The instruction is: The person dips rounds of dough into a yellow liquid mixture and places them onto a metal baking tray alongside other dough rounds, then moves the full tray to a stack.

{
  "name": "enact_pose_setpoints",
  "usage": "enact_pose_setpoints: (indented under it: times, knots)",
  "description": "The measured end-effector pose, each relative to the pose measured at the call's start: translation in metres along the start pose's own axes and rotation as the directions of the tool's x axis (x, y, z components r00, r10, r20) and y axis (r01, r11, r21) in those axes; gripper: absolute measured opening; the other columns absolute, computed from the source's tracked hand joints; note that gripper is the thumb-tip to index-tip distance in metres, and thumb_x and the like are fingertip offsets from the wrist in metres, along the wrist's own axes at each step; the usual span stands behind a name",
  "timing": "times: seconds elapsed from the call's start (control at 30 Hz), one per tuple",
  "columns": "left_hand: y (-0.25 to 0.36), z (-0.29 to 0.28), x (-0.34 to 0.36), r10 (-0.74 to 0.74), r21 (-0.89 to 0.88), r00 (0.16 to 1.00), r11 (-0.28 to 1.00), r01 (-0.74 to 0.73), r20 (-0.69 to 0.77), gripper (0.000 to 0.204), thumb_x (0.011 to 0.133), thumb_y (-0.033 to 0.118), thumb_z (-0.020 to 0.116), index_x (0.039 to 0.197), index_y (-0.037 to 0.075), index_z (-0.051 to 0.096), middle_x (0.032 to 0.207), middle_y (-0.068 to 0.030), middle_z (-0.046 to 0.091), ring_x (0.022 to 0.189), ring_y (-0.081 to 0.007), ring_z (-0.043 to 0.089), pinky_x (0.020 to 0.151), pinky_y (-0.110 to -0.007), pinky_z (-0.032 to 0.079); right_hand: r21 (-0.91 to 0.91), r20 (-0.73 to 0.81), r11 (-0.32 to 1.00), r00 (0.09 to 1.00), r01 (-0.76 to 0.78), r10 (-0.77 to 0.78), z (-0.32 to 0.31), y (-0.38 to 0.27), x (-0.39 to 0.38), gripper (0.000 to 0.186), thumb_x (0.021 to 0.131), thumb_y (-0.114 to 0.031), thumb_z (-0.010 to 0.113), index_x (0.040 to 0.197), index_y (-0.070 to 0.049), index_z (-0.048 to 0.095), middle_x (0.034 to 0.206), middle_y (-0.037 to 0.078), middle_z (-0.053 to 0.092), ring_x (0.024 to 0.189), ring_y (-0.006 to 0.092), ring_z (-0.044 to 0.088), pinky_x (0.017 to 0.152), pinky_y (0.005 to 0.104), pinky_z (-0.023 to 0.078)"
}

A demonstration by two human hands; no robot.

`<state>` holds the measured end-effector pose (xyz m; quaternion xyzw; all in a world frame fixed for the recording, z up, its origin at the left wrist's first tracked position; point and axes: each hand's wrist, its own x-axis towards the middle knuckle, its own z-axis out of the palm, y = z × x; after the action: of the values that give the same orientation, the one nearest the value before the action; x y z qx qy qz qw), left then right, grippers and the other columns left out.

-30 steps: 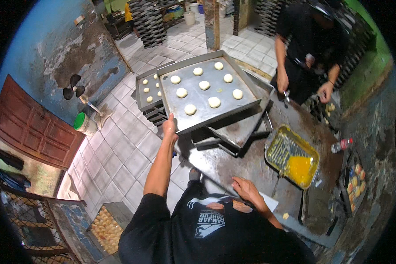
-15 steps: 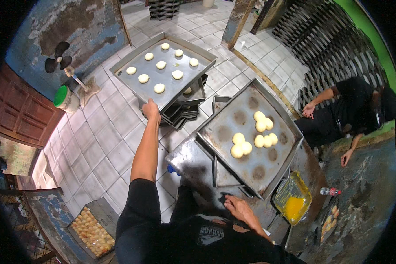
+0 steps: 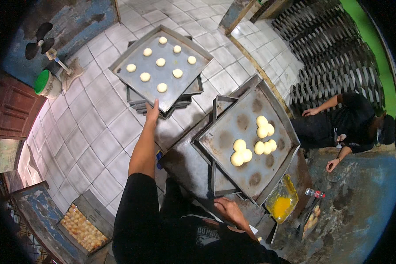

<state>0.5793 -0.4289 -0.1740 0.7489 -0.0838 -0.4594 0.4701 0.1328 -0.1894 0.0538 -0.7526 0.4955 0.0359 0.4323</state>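
Note:
My left hand (image 3: 152, 111) grips the near corner of a metal baking tray (image 3: 160, 75) with several pale round dough balls (image 3: 162, 87) spaced over it. This tray rests askew on a stack of other trays (image 3: 193, 86) on the floor. Near the worktable's front edge, my right hand (image 3: 229, 207) is empty, its fingers loosely extended beside the corner of a second tray (image 3: 220, 138). That darker, stained tray lies across other trays on the table and carries three clusters of dough balls (image 3: 240, 154) toward its right side.
A clear container of yellow liquid (image 3: 282, 204) and a small bottle (image 3: 315, 193) stand at the right. Another person (image 3: 356, 123) is beyond the table. A lidded bucket (image 3: 47, 84) and fan (image 3: 40, 42) are at the far left. At lower left sits a food-filled tray (image 3: 82, 229).
The dough-ball tray sits more squarely over the floor stack, my left hand still on its corner. My right hand has drawn slightly left. The other person's arms have shifted.

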Motion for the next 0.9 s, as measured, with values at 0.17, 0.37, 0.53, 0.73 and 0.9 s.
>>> enact_pose_setpoints:
  times: [0.17,0.37,0.53,0.73,0.9]
  knots:
    - [-0.062,-0.104,-0.028,0.129,0.001,0.992,0.992,-0.129,0.015,0.057,0.097,0.054,0.053,0.12,0.003,0.06,0.103,-0.0071,0.063,0.091,-0.0202,0.059,0.075,-0.037,0.051,0.007,-0.047,0.985,0.984,0.175,-0.174,0.022,-0.004,0.003,0.029,0.098,-0.029,0.059,0.085,-0.003,0.065,0.08,0.014,0.069,0.077,0.0344,0.066,0.071,0.0416,0.051]
    - [-0.229,-0.265,-0.13,0.142,0.297,0.965,0.932,-0.205,0.22,0.022,0.089,0.025,0.059,0.088,0.004,0.066,0.084,-0.0087,0.067,0.073,-0.0229,0.064,0.062,-0.04,0.053,0.277,-0.005,0.937,0.976,0.212,-0.219,0.054,-0.05,0.021,0.036,0.099,-0.035,0.059,0.082,-0.003,0.065,0.068,0.007,0.064,0.066,0.0159,0.058,0.064,0.0349,0.048]
    - [-0.309,-0.388,-0.242,-0.468,0.321,0.883,0.83,0.455,-0.043,0.041,0.09,0.036,0.07,0.112,0.003,0.066,0.101,-0.0166,0.071,0.091,-0.0306,0.068,0.076,-0.047,0.056,0.428,0.027,0.848,0.934,0.311,-0.356,0.135,-0.074,0.085,0.029,0.099,-0.026,0.061,0.088,0.0,0.066,0.082,0.007,0.068,0.078,0.0123,0.063,0.07,0.0287,0.052]
    - [-0.256,-0.43,-0.196,-0.252,0.149,0.968,0.957,0.249,0.0,0.044,0.097,0.04,0.06,0.122,0.003,0.06,0.106,-0.0133,0.068,0.09,-0.0253,0.067,0.075,-0.041,0.055,0.839,0.155,0.54,0.922,0.068,-0.356,0.141,-0.15,0.128,0.027,0.1,-0.026,0.059,0.099,0.001,0.063,0.093,0.01,0.069,0.084,0.0172,0.067,0.076,0.0319,0.058]
    - [-0.183,-0.389,-0.099,-0.163,0.139,0.977,0.98,0.144,0.138,0.036,0.098,0.039,0.06,0.111,0.006,0.063,0.089,-0.0032,0.065,0.079,-0.0137,0.062,0.067,-0.031,0.05,0.916,-0.084,0.371,0.978,0.152,-0.193,0.068,-0.237,0.264,0.022,0.098,-0.021,0.059,0.098,0.0,0.065,0.093,0.011,0.071,0.082,0.0183,0.069,0.078,0.0328,0.056]
